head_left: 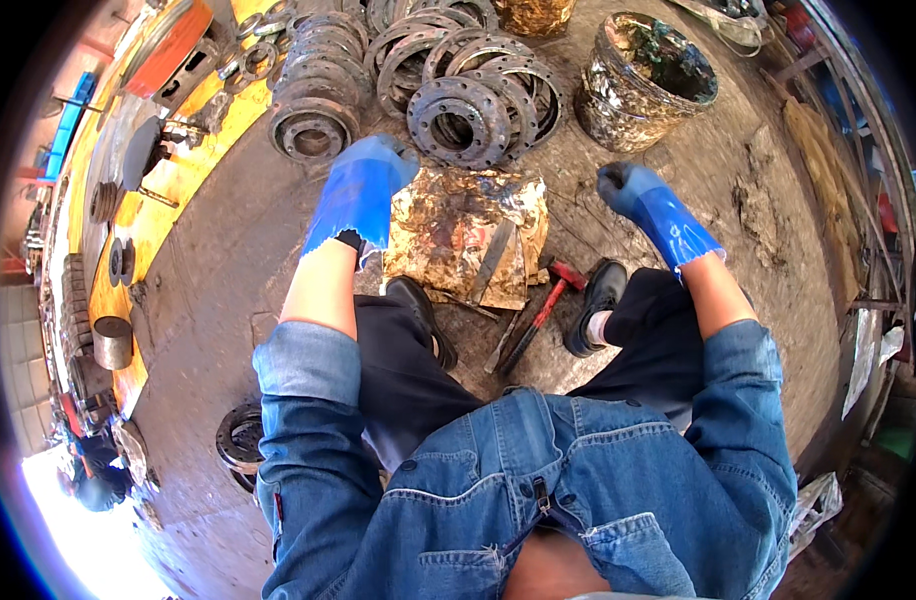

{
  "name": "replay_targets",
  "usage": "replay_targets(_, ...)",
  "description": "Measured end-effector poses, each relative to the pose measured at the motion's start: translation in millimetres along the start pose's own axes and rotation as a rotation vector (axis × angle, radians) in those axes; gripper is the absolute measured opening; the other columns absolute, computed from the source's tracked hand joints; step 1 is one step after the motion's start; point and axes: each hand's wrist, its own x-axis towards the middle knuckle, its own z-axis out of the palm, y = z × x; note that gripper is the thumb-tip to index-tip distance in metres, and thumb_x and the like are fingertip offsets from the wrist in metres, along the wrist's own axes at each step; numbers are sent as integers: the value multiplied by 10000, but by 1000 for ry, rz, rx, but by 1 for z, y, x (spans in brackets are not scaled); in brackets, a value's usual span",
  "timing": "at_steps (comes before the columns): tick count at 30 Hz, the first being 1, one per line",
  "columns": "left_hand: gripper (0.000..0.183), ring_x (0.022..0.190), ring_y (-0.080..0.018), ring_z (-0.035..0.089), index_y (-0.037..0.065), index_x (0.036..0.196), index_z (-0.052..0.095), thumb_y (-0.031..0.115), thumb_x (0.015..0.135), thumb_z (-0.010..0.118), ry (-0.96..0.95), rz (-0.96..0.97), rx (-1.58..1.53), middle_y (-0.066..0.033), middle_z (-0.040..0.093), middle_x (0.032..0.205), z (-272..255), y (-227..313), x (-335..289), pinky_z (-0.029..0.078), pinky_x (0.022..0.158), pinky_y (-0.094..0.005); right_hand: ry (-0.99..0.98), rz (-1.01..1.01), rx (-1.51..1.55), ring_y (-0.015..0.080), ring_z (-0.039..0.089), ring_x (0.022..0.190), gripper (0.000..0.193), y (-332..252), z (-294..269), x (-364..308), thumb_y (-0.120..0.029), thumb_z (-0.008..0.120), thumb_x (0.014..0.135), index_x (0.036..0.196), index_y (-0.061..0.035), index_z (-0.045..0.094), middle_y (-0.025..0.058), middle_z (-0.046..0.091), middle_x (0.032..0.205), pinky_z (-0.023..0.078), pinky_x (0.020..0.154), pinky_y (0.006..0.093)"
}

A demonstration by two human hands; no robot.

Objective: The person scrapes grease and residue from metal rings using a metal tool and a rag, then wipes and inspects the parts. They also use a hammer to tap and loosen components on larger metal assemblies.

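Note:
Blue rubber gloves cover both hands. My left hand is curled closed at the near edge of a dark, greasy flange ring; whether it touches the ring and what is in its fingers are hidden. My right hand makes a loose fist over the floor, below an oily bucket, with nothing visible in it. Between the hands lies an oil-stained cardboard sheet. A flat metal bar rests on it. A red-headed hammer lies between my shoes, beside a thin chisel-like tool.
Stacked metal rings stand at the far left of the cardboard. A yellow strip with metal parts runs along the left. Another ring lies by my left elbow. Metal shelving borders the right side.

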Motion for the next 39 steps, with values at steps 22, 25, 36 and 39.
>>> replay_targets(22,407,1067,-296,615,156,1118,676,415,812,607,215,-42,152,-134,655,1133,2,14,-75,477,928,-406,87,4,-252,345,675,886,280,-17,18,-11,-248,643,749,958,-77,713,183,688,946,527,739,430)
replay_targets(25,432,1069,-313,613,128,1126,667,417,810,606,179,-18,263,-146,653,1133,2,10,-54,480,920,-419,-89,34,-305,361,669,888,290,-6,25,-3,-255,659,744,966,-73,707,185,685,952,529,746,436)
replay_targets(36,423,1014,-384,607,33,1090,643,338,797,643,116,137,7,-220,638,1080,16,-2,130,489,861,-417,-209,-123,-46,366,638,958,431,-5,73,99,-392,618,793,1057,-53,659,201,659,1050,503,840,412)
replay_targets(39,476,1053,-372,601,73,1168,616,353,787,667,48,156,-42,-211,629,1129,57,-14,190,485,889,-418,-209,-100,83,363,637,957,512,-27,102,141,-416,624,797,1182,-81,597,210,652,1055,494,867,418)
